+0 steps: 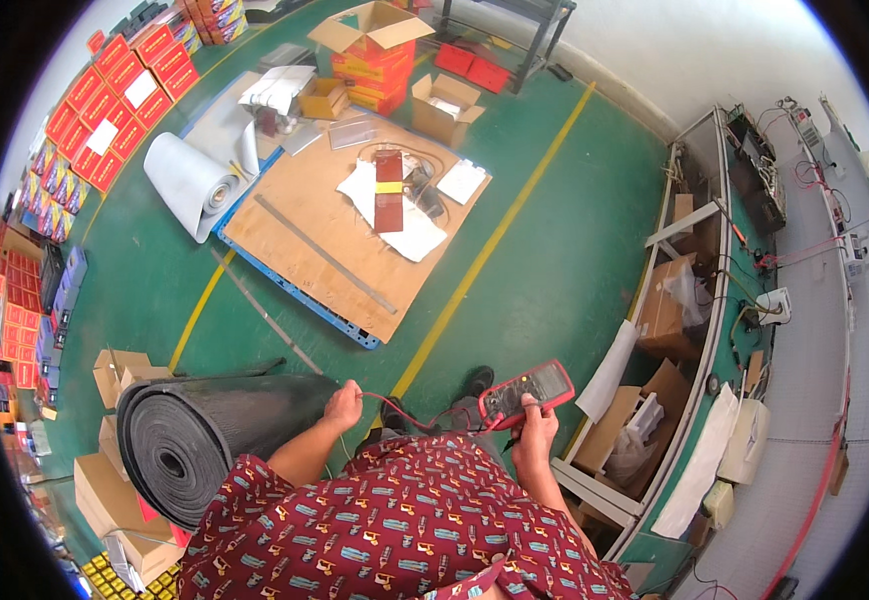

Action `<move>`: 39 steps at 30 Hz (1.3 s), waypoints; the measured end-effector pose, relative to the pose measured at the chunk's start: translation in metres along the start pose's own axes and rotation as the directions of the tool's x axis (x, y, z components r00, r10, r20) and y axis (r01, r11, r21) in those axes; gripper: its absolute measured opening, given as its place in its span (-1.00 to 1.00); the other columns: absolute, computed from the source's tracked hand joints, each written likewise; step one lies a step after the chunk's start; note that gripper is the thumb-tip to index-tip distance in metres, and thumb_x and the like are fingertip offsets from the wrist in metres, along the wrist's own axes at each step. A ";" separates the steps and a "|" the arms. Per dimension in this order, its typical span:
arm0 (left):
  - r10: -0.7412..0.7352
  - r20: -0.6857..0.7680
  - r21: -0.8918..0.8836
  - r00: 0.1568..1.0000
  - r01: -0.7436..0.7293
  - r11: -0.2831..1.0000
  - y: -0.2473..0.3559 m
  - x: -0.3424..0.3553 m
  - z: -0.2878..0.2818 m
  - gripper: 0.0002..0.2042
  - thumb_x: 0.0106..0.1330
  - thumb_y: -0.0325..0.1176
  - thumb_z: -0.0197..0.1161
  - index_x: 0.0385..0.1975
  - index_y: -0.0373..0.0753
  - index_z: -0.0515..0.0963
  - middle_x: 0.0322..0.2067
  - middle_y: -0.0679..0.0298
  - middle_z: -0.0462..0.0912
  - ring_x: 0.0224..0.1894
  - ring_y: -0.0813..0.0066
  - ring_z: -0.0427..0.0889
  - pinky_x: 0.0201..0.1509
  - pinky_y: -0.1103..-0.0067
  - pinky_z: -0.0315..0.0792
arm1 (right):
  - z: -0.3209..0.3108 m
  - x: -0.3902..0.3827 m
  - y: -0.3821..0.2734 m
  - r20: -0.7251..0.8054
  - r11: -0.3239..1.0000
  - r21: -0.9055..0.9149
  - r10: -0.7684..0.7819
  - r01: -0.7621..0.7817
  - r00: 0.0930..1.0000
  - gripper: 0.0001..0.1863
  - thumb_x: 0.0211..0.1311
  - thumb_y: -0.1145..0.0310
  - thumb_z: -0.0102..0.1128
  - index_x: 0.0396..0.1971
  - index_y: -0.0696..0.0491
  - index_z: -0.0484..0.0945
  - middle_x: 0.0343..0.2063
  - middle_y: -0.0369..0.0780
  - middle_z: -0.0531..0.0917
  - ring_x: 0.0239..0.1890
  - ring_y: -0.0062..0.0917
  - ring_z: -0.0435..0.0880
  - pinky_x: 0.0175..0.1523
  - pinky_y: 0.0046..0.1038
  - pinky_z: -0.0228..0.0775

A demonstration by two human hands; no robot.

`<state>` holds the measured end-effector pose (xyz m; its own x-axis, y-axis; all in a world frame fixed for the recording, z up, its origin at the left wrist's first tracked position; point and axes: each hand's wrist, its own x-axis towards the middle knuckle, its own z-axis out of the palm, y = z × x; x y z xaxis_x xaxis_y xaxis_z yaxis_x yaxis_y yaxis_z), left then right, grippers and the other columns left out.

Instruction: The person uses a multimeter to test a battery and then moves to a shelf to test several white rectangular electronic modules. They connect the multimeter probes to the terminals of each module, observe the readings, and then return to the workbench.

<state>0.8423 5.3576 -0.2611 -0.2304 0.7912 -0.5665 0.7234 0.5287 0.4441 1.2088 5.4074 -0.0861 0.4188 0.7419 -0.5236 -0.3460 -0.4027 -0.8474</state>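
Observation:
A red-cased multimeter (551,381) with a grey screen is in my right hand (535,437), the thumb lying across its front. Red test leads (410,417) run from its lower end across to my left hand (344,405). That hand is closed on the red lead, beside the end of a thick black rubber roll (225,425). Whether a probe tip sits inside my left fingers is hidden. Both hands are held in front of my body, above the green floor.
Ahead, a blue pallet with a brown board (300,230) carries papers, a dark red strip and a grey sheet roll (190,185). On the right stands a long workbench (730,330) with cables above and cartons below. Red boxes (120,110) are stacked far left.

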 end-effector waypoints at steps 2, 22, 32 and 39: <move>0.016 -0.030 -0.001 0.999 -0.016 1.000 0.018 0.014 0.000 -0.84 0.34 -0.31 0.16 -0.15 -0.15 0.43 -0.24 -0.01 0.67 -0.10 -0.12 0.65 -0.04 0.12 0.51 | 0.001 0.024 -0.011 0.018 1.000 0.026 0.001 -0.001 1.000 -0.82 0.26 0.33 0.34 -0.28 0.04 0.52 -0.60 -0.38 0.51 -0.76 -0.68 0.33 -0.69 -0.55 0.12; 0.043 -0.161 -0.126 0.986 -0.064 0.990 0.241 0.116 -0.008 -0.82 0.36 -0.28 0.23 -0.23 -0.22 0.43 -0.36 -0.06 0.66 -0.20 -0.17 0.66 -0.15 0.10 0.49 | 0.025 0.269 -0.137 0.171 0.992 0.088 0.073 -0.089 0.983 -0.79 0.24 0.29 0.36 -0.24 0.03 0.54 -0.54 -0.36 0.58 -0.73 -0.70 0.37 -0.69 -0.58 0.12; -0.179 -0.115 -0.081 0.977 0.170 0.982 0.221 0.212 0.003 -0.60 0.49 0.03 0.03 -0.15 -0.24 0.47 -0.23 -0.11 0.68 -0.11 -0.20 0.64 -0.08 0.06 0.47 | 0.140 0.359 -0.173 0.209 0.983 -0.121 0.161 -0.138 0.965 -0.79 0.22 0.24 0.34 -0.28 0.02 0.56 -0.56 -0.38 0.57 -0.72 -0.69 0.38 -0.66 -0.58 0.12; -0.018 -0.274 -0.173 0.961 -0.031 0.984 0.280 0.333 -0.059 -0.59 0.56 -0.02 -0.10 -0.16 -0.29 0.48 -0.25 -0.13 0.64 -0.09 -0.19 0.59 -0.02 0.08 0.43 | 0.239 0.407 -0.205 0.297 0.941 -0.292 0.256 -0.168 0.920 -0.79 0.21 0.32 0.36 -0.22 0.06 0.59 -0.52 -0.38 0.60 -0.70 -0.72 0.39 -0.65 -0.60 0.14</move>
<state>0.9301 5.7877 -0.2844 -0.4129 0.8358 -0.3619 0.6069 0.5488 0.5749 1.2494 5.9195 -0.1044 0.0468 0.7385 -0.6726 -0.1506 -0.6604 -0.7356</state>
